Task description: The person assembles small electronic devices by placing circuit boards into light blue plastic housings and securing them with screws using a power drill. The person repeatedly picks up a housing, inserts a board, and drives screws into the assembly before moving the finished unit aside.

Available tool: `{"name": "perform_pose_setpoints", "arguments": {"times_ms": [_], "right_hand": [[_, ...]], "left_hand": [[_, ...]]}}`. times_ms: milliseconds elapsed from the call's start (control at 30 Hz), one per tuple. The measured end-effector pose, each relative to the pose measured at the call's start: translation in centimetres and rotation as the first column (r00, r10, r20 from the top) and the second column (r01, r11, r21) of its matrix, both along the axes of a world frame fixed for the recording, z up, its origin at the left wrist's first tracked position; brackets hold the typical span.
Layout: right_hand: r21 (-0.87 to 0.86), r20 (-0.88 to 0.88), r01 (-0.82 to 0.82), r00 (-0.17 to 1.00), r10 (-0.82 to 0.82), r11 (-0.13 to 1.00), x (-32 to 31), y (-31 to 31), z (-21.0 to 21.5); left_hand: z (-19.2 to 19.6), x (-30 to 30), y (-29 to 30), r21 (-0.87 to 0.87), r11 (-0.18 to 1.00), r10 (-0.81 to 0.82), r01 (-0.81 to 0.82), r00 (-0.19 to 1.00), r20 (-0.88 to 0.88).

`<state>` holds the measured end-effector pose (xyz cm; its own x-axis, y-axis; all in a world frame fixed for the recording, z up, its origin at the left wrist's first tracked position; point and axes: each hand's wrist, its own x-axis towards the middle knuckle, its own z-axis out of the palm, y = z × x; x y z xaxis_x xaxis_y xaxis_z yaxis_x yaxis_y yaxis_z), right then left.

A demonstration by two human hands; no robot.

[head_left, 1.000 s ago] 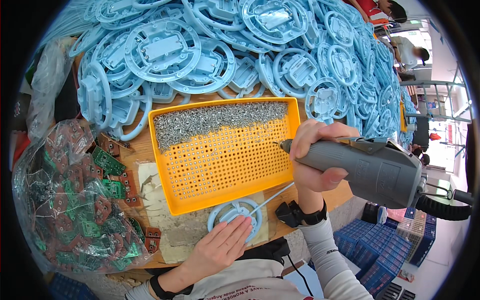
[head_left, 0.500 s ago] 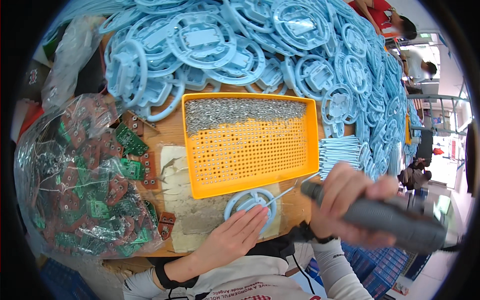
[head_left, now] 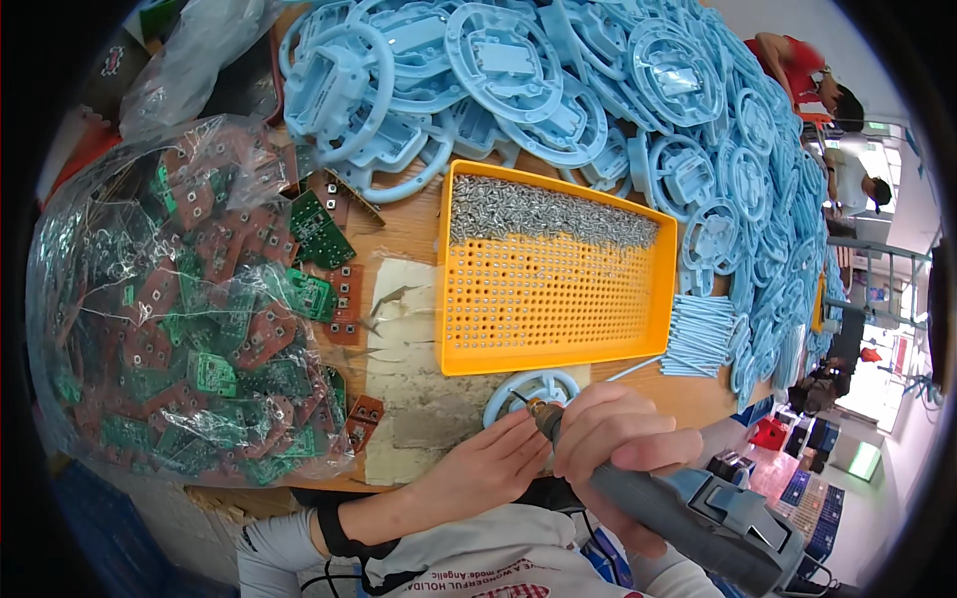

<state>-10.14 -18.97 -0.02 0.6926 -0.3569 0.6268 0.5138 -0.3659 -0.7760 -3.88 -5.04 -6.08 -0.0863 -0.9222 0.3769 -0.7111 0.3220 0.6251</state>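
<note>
A light blue plastic ring part (head_left: 546,383) with a central housing lies on the worn mat, just below the yellow tray. Pressed over its near side is my left hand (head_left: 493,460), fingers straight and close together, holding it down; the thumb is hidden. My right hand (head_left: 608,439) is wrapped around a grey electric screwdriver (head_left: 688,523). The screwdriver slants toward the ring, its brass-coloured nose and thin bit over the housing, beside my left fingertips. Whether the bit touches a screw cannot be made out. My hands cover much of the ring.
The yellow tray (head_left: 448,319) holds many silver screws, heaped at its far side. Clear plastic bags of green and reddish circuit boards (head_left: 214,374) lie left. More blue ring parts (head_left: 503,60) pile up behind; thin blue sticks (head_left: 698,337) lie right. People are in the right background.
My right hand has brought the screwdriver left and down to the ring, its nose now beside my left hand. The whole view has shifted; my left hand stays on the ring.
</note>
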Motion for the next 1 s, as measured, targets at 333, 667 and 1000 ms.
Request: {"name": "perform_pose_setpoints", "arguments": {"times_ms": [333, 667, 1000], "right_hand": [[-0.112, -0.047, -0.090, 0.995, 0.085, 0.990, 1.0, -0.3, 0.1], [-0.119, 0.022, -0.105, 0.994, 0.108, 0.987, 1.5, 0.0, -1.3], [0.072, 0.055, -0.325, 0.945, 0.321, 0.943, 1.4, -2.4, 0.6]], "left_hand": [[-0.7, -0.5, 0.0, -0.033, 0.999, 0.018, -0.022, 0.995, -0.095], [-1.1, -1.1, 0.3, -0.037, 0.999, 0.035, -0.040, 0.993, -0.111], [-0.2, 0.3, -0.2, 0.055, 0.992, -0.107, 0.112, 0.991, -0.077]]}}
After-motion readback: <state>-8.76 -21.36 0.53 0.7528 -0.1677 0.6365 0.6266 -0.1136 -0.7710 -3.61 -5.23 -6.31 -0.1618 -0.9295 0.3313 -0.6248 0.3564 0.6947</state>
